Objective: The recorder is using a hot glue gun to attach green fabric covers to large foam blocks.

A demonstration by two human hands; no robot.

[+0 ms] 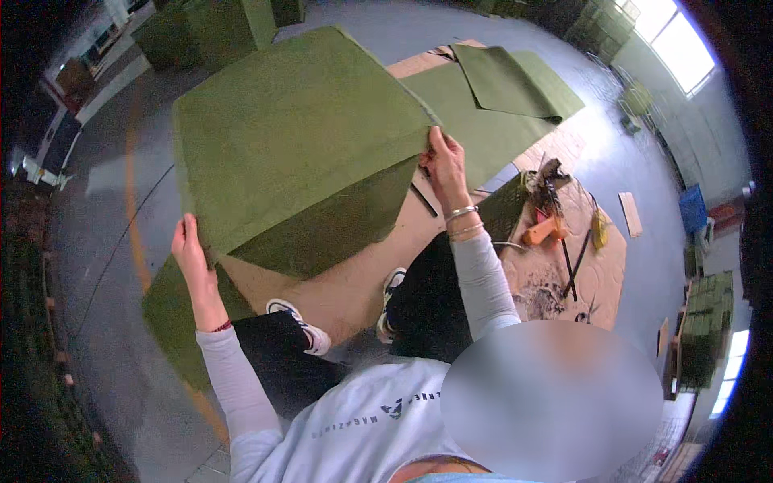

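Note:
A large olive-green sheet, fabric-like (298,137), is stretched between my two hands in front of me. My left hand (192,258) pinches its near left edge, thumb uppermost. On the right, my right hand (447,165) grips the sheet's corner, with the fingers curled under the edge. Below the near edge shows a darker green face (330,225); whether it belongs to the same piece I cannot tell. Another green piece (173,322) lies low on the left, beneath my left forearm. Farther right, more green sheets (507,84) lie overlapping on the floor.
Brown cardboard (354,294) covers the floor between my feet. To my right, a cardboard-topped surface (600,262) bears an orange-handled tool (543,231), a yellow-handled tool (599,229), scissors (590,312) and dark scraps. Green box-like stacks (201,36) stand at the far left.

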